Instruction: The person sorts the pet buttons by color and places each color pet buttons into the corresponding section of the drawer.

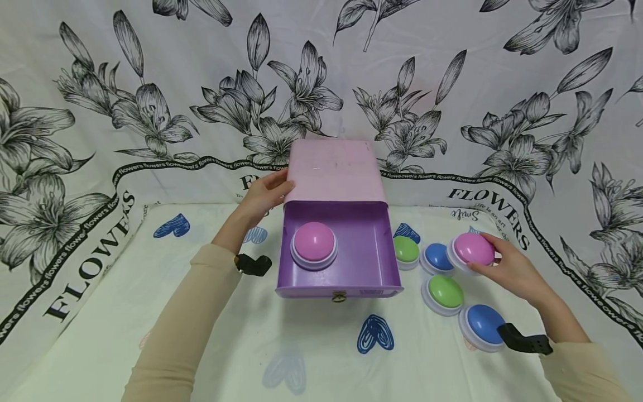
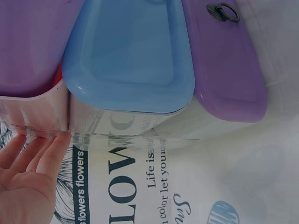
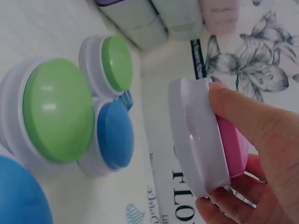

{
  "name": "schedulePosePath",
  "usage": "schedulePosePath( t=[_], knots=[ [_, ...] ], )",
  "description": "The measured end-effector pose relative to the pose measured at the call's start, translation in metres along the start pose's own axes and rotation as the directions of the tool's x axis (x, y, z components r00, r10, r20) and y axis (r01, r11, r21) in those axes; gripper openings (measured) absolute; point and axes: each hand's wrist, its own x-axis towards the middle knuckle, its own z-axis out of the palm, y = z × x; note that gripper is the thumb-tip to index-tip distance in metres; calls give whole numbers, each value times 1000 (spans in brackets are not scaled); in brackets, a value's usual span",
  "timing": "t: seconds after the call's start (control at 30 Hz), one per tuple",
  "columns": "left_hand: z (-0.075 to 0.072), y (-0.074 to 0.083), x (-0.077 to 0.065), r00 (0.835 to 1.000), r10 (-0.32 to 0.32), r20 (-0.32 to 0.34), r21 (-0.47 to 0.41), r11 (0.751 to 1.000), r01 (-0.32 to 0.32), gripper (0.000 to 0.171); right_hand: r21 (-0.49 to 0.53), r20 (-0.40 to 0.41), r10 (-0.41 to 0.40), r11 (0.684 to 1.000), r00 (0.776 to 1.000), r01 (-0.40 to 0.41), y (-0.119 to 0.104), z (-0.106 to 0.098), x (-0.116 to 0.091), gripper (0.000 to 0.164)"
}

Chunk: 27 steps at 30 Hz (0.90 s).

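Observation:
My right hand (image 1: pixel 517 271) holds a pink push button (image 1: pixel 474 249) with a white base, above the cloth at the right. In the right wrist view, thumb and fingers grip that button (image 3: pixel 198 135) by its sides, tilted on edge. My left hand (image 1: pixel 263 195) touches the side of a pink-topped drawer cabinet (image 1: pixel 336 173). Its fingers (image 2: pixel 53 156) lie nearly straight against the cabinet wall in the left wrist view. The purple top drawer (image 1: pixel 364 240) is pulled out, and another pink push button (image 1: pixel 314 242) sits in its left part.
Right of the cabinet lie green push buttons (image 1: pixel 446 291) and blue push buttons (image 1: pixel 484 324) on the white patterned cloth (image 1: pixel 226 346). Below the top drawer are a blue drawer (image 2: pixel 131 51) and a purple drawer (image 2: pixel 229 65) with a ring handle. A flower-printed cloth (image 1: pixel 427 33) hangs behind.

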Motion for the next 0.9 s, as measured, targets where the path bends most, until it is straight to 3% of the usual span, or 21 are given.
schedulePosePath(
  t=[0.43,0.9],
  knots=[
    [1,0,-1,1000,-4,1,0,1000,4,61,-64,-11,-81,995,997,80,-45,1,11,81],
    [0,0,0,1000,3,-1,10,1000,-3,61,-46,-27,-179,983,983,178,-92,-1,23,79]
  ],
)
